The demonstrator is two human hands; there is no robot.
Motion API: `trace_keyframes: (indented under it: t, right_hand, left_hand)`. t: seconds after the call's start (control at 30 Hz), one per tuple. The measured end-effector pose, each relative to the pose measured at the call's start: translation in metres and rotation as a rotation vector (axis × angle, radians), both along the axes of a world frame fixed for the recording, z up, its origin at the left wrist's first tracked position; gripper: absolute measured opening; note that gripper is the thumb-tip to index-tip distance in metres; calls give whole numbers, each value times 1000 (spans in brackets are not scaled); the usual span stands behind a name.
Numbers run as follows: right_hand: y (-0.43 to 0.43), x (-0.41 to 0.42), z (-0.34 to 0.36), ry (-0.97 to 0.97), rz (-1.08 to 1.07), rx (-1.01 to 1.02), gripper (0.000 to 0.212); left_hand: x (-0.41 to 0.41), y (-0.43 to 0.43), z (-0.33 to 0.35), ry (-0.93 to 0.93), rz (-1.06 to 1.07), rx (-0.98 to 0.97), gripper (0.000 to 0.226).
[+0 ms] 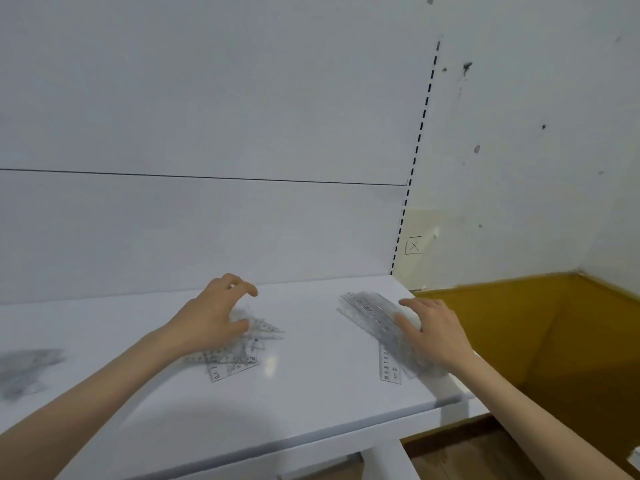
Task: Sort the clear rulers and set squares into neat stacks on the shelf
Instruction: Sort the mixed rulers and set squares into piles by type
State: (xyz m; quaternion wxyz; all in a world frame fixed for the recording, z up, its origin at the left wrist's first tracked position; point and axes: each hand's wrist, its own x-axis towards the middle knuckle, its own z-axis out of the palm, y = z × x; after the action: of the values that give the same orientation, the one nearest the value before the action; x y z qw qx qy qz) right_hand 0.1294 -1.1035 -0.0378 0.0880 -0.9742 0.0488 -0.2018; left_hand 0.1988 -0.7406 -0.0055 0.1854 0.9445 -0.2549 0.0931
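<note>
The white shelf [311, 393] is flat and shiny. A messy heap of clear set squares [242, 355] lies in the middle of it. A pile of clear rulers [372, 313] lies near its right end, and a blurry grey heap [24, 368] lies far off at the left.

White shelf [311, 375], clear rulers [374, 317] with black markings, mustard-yellow lower wall [519, 323], dashed black strip [420, 126]

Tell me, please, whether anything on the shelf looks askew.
Yes: the set squares by the left hand lie jumbled, pointing different ways, and one ruler juts crookedly from the ruler stack under the right hand.
</note>
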Motion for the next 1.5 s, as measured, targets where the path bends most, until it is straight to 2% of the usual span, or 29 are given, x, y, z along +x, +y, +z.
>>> trace_keyframes:
  t: [0.17, 0.3, 0.63, 0.83, 0.97, 1.1, 1.17, 1.23, 1.33, 1.43, 1.5]
  right_hand:
    - [42, 23, 21, -98, 173, 39, 42]
    - [126, 55, 28, -69, 324, 62, 26]
    - [417, 113, 37, -15, 787, 65, 23]
    - [602, 107, 35, 77, 1011, 73, 30]
    - [708, 88, 22, 200, 1127, 4, 47]
    - [773, 76, 13, 304, 1193, -118, 64]
    - [788, 75, 13, 294, 1237, -160, 54]
    - [793, 73, 13, 253, 1255, -118, 39]
    - [795, 68, 12, 157, 1284, -172, 21]
    - [795, 64, 10, 70, 1292, -181, 26]
    - [793, 62, 7, -88, 1314, -147, 31]
  left_hand:
    - [-4, 42, 7, -20, 75, 69, 27]
    - [-16, 128, 1, 1, 238, 41, 26]
    - [-100, 403, -11, 20, 640, -29, 23]
    - [-148, 549, -19, 18, 797, -67, 36]
    - [-163, 621, -27, 99, 734, 7, 55]
    - [-159, 652, -29, 238, 586, -34, 85]
    - [-154, 659, -28, 235, 535, -32, 104]
    - [-149, 664, -28, 184, 490, -55, 110]
    - [-144, 671, -30, 110, 424, -78, 106]
    - [-143, 676, -29, 102, 406, -76, 96]
    - [-143, 676, -29, 95, 398, -40, 65]
